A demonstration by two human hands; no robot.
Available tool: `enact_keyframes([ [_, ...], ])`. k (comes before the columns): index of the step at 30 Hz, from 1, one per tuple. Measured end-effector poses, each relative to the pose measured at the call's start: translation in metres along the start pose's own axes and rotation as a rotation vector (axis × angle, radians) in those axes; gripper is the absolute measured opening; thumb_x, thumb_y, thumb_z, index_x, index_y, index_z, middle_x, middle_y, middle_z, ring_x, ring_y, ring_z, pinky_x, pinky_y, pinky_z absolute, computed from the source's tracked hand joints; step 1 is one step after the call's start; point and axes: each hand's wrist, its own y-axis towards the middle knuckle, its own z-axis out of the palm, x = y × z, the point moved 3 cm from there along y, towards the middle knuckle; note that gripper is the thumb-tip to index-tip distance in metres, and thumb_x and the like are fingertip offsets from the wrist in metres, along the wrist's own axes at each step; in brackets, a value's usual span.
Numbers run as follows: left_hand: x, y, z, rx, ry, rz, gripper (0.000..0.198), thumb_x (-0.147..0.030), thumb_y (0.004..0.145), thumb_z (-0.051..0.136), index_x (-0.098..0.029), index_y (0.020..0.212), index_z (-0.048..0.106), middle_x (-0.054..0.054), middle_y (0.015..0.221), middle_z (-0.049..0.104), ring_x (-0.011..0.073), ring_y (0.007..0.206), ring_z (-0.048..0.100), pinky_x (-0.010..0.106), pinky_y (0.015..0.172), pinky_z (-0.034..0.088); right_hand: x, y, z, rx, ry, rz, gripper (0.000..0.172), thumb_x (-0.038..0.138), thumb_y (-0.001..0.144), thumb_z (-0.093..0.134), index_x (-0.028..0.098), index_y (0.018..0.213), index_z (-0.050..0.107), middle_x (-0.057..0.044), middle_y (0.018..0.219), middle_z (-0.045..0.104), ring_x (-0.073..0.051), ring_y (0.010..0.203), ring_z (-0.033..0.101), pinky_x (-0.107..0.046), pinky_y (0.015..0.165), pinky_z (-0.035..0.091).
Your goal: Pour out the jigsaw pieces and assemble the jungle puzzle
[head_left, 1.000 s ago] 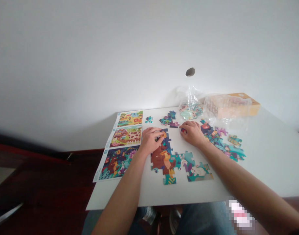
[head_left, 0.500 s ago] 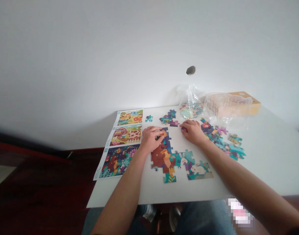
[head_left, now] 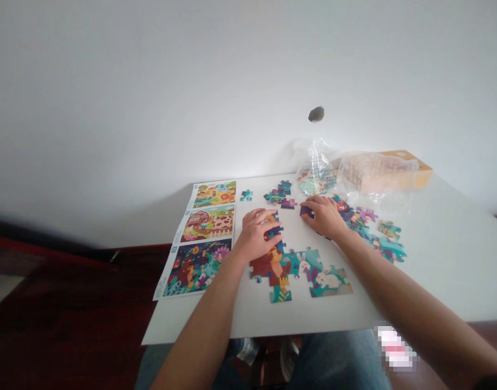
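My left hand (head_left: pixel 257 234) rests with spread fingers on the upper part of a partly joined jigsaw puzzle (head_left: pixel 279 265). The joined part shows a brown bear, a smaller animal and white rabbits. To the right, my right hand (head_left: pixel 324 218) curls its fingers over a dark blue puzzle piece (head_left: pixel 306 211). More dark edging shows beneath that palm, and the hand covers most of it. Beside the right wrist lies a heap of loose puzzle pieces (head_left: pixel 380 245). Several more puzzle pieces (head_left: pixel 276 196) lie beyond the hands, with a lone teal piece (head_left: pixel 246 195) farther left.
A picture sheet (head_left: pixel 211 233) with three printed scenes lies at the table's left side. Along the wall stand a clear plastic bag (head_left: pixel 316 179) with pieces inside and a yellow box (head_left: pixel 411 168) partly under clear plastic. The white table's front edge (head_left: pixel 199 341) is near my legs.
My left hand has shifted slightly right and down, spreading its fingers across the puzzle. My right hand has stayed nearly in place, with more of the dark piece showing.
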Motion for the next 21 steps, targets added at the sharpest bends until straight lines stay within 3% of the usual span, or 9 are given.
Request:
enact_keyframes([
  [3,-0.016,-0.003,0.003,0.174,-0.052,0.087,0.043,-0.049,0.079,0.077,-0.034,0.119,0.072,0.003,0.150,0.050,0.0341,0.139,0.040,0.057,0.117,0.031,-0.001,-0.001,-0.001,0.025,-0.002,0.010,0.032,0.031,0.087,0.061,0.024,0.117,0.070,-0.010,0.121,0.068,-0.031,0.112,0.060,-0.048,0.104,0.035],
  [7,-0.021,-0.005,0.012,0.345,-0.055,0.109,0.057,-0.059,0.074,0.077,-0.039,0.126,0.068,0.005,0.155,0.043,0.0397,0.143,0.033,0.066,0.117,0.023,-0.003,0.000,-0.004,0.040,0.020,-0.008,0.029,0.031,0.090,0.059,0.024,0.117,0.069,-0.010,0.119,0.070,-0.030,0.113,0.061,-0.053,0.109,0.029],
  [10,-0.018,-0.005,0.014,0.355,-0.052,0.113,0.056,-0.060,0.075,0.076,-0.038,0.126,0.068,0.006,0.155,0.044,0.0398,0.143,0.032,0.065,0.118,0.023,-0.013,0.002,-0.011,0.014,0.022,-0.015,0.032,0.035,0.090,0.062,0.023,0.119,0.068,-0.011,0.121,0.070,-0.031,0.114,0.061,-0.055,0.109,0.029],
  [12,-0.017,-0.004,0.015,0.352,-0.055,0.117,0.056,-0.061,0.074,0.076,-0.038,0.125,0.069,0.006,0.154,0.045,0.0397,0.143,0.033,0.065,0.118,0.023,-0.023,0.002,-0.018,-0.005,0.027,0.000,0.034,0.036,0.088,0.064,0.022,0.119,0.068,-0.010,0.119,0.071,-0.031,0.111,0.063,-0.051,0.104,0.035],
  [16,-0.017,-0.004,0.015,0.355,-0.062,0.118,0.056,-0.061,0.074,0.076,-0.039,0.125,0.069,0.006,0.152,0.047,0.0385,0.143,0.034,0.065,0.118,0.022,-0.039,0.002,-0.032,-0.010,0.107,0.016,0.035,0.035,0.085,0.066,0.019,0.115,0.071,-0.008,0.104,0.075,-0.023,0.088,0.067,-0.035,0.083,0.048],
  [21,-0.017,-0.004,0.015,0.353,-0.066,0.104,0.055,-0.059,0.073,0.078,-0.038,0.124,0.069,0.006,0.152,0.047,0.0387,0.143,0.034,0.065,0.119,0.021,-0.048,0.000,-0.056,-0.078,0.095,0.149,0.029,0.035,0.085,0.062,0.021,0.106,0.075,-0.002,0.080,0.075,-0.019,0.071,0.066,-0.030,0.073,0.047],
])
